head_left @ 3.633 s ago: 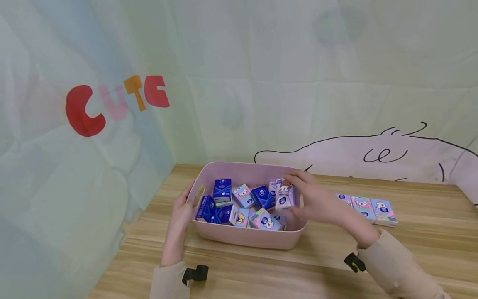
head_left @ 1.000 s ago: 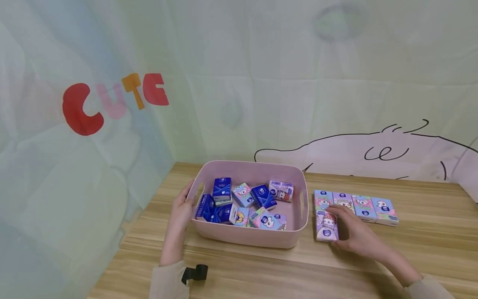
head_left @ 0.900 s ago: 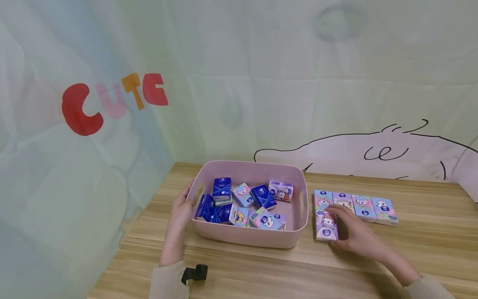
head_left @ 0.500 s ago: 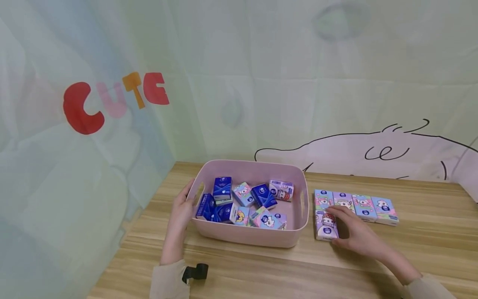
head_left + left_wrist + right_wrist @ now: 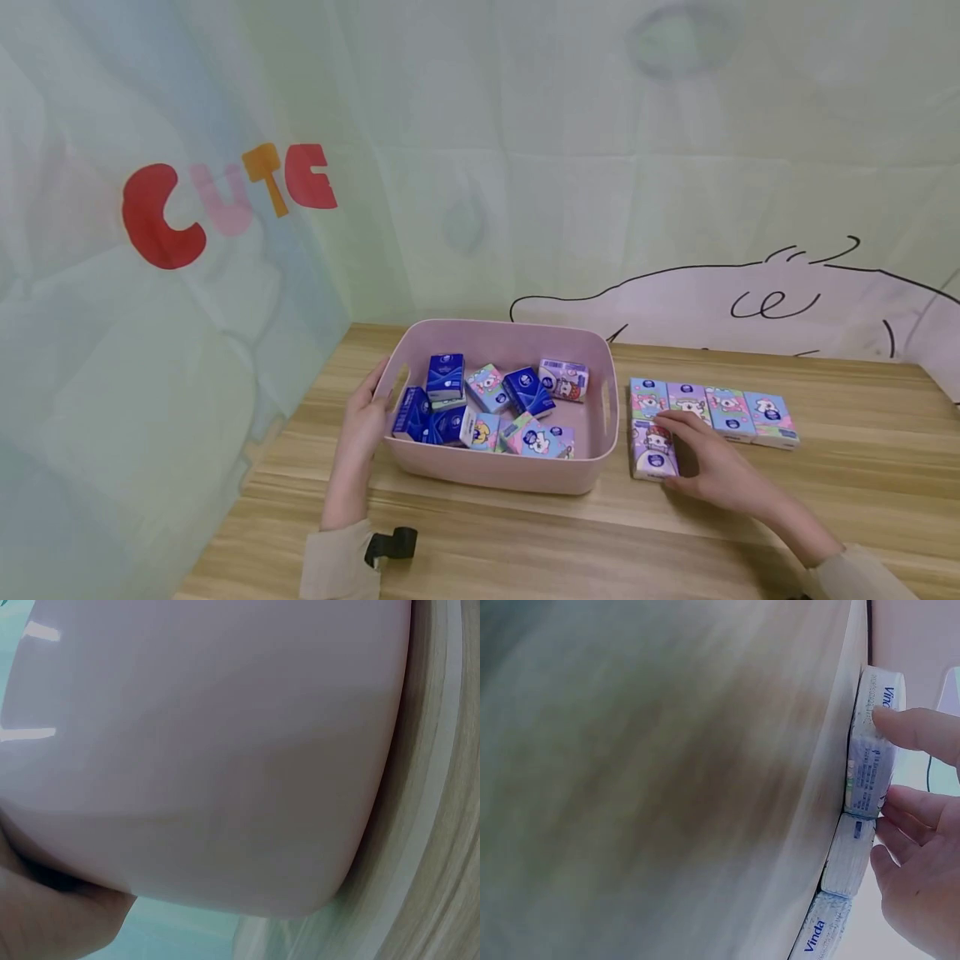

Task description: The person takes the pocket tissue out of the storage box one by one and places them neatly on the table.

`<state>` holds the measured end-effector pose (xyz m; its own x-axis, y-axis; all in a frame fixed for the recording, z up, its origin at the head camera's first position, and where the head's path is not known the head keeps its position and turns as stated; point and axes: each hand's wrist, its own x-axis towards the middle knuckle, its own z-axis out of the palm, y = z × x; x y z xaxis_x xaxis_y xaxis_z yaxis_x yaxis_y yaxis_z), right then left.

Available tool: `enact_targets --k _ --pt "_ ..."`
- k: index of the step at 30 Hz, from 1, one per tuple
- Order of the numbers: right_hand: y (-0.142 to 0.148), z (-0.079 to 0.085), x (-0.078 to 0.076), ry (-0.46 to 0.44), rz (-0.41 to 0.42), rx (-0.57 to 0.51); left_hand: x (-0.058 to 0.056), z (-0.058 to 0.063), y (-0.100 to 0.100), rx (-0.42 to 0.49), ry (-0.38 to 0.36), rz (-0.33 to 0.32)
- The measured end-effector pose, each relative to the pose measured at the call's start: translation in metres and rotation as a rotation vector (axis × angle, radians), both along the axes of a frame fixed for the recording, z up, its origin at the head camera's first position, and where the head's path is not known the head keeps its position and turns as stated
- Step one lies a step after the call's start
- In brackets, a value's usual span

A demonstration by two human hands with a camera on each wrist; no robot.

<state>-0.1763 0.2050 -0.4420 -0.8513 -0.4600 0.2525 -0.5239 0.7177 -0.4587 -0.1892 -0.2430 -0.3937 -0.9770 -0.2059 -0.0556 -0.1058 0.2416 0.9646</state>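
At the basket's left end my left hand [image 5: 363,423] grips the pink plastic basket [image 5: 495,473] by its handle opening; the left wrist view shows the basket's smooth outer wall [image 5: 225,750]. My right hand [image 5: 712,468] pinches a purple tissue pack [image 5: 652,454] with a cartoon print, thumb at its near end and fingers at its far end. This pack lies flat on the table, against the near side of the leftmost pack in a row of pastel tissue packs [image 5: 771,417]. In the right wrist view, the thumb touches the held pack's side [image 5: 870,769].
Inside the basket lie several loose tissue packs, dark blue ones [image 5: 446,375] and pastel ones [image 5: 487,388], some overlapping. The wooden table [image 5: 525,550] meets a printed cloth backdrop [image 5: 465,208] behind and at the left.
My right hand has taken the purple tissue pack out of the basket and set it on the table before the row. Over the last second it barely moves. My left hand stays on the basket.
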Motion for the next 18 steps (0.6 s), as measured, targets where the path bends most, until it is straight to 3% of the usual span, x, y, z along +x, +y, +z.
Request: enact_targets --k 10,18 --pt "0.0 0.007 0.0 -0.022 -0.001 -0.017 0.0 -0.001 0.001 0.02 -0.015 0.004" --pt "-0.012 0.032 -0.002 -0.007 0.015 -0.107 0.001 0.001 0.001 0.034 -0.027 0.003"
